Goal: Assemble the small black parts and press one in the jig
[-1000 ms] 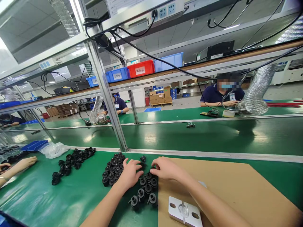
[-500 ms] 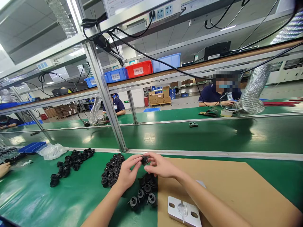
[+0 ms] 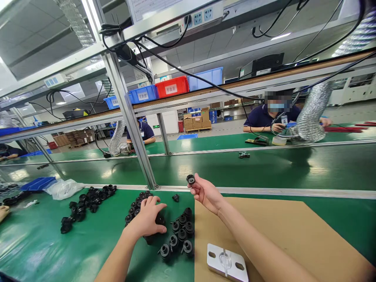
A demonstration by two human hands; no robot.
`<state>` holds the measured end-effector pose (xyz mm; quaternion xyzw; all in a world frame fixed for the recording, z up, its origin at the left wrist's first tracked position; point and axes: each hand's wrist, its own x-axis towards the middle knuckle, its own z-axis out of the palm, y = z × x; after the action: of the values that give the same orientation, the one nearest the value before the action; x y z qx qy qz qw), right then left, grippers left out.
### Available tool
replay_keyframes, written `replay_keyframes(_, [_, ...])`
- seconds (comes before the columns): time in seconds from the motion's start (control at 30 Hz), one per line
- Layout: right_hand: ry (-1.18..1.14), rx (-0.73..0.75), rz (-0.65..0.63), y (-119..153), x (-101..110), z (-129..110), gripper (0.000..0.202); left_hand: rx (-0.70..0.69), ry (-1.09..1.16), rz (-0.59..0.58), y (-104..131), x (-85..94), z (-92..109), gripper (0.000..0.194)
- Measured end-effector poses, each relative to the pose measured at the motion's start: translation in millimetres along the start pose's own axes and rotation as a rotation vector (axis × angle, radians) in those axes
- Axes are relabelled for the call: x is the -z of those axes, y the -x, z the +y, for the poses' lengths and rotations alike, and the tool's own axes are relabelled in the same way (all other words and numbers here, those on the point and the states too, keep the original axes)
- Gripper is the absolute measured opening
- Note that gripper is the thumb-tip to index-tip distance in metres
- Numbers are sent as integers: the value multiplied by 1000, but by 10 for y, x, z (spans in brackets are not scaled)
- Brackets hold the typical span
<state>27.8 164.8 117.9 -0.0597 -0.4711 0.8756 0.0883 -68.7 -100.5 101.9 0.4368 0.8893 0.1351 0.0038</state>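
Observation:
Between the fingertips of my right hand is a small round black part, raised above the back edge of the cardboard sheet. My left hand is spread over a cluster of black parts, its fingers apart; it partly hides them and a dark block under the palm. Right of it, several black parts with stems stand on the green mat. One small black piece lies alone behind them. A metal plate with two slots rests on the cardboard.
More black parts and a clear plastic bag lie at the left, beside a blue tray. A metal post rises behind the mat. Co-workers sit across the green conveyor.
My hands have moved apart. My left hand went down left to the cluster and opened; my right hand lifted the round part. The small black piece now shows on the mat.

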Motion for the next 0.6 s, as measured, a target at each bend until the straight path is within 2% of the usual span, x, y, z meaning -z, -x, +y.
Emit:
replay_keyframes(0.07, [-73, -29, 47, -2, 17, -60, 41, 40, -104, -27, 14, -25, -5, 68])
replay_keyframes(0.17, [-133, -72, 107, -13, 20, -81, 42, 56, -185, -15, 8, -76, 38, 40])
replay_keyframes(0.27, [-128, -76, 133, -20, 3, -51, 29, 39, -202, 36, -21, -141, 94, 21])
replay_keyframes(0.37, [-90, -46, 94, -7, -11, -15, 14, 16, -178, 100, -70, -210, 128, 19])
replay_keyframes(0.43, [-54, -37, 42, 7, -8, 7, 12, 14, -33, 178, -110, -249, 150, 20])
replay_keyframes(0.5, [-11, -32, -12, 14, 6, 33, 18, 15, 238, 265, -149, -283, 187, 19])
replay_keyframes(0.6, [72, -26, -70, 9, 36, 79, 34, 23, 649, 290, -197, -340, 261, 23])
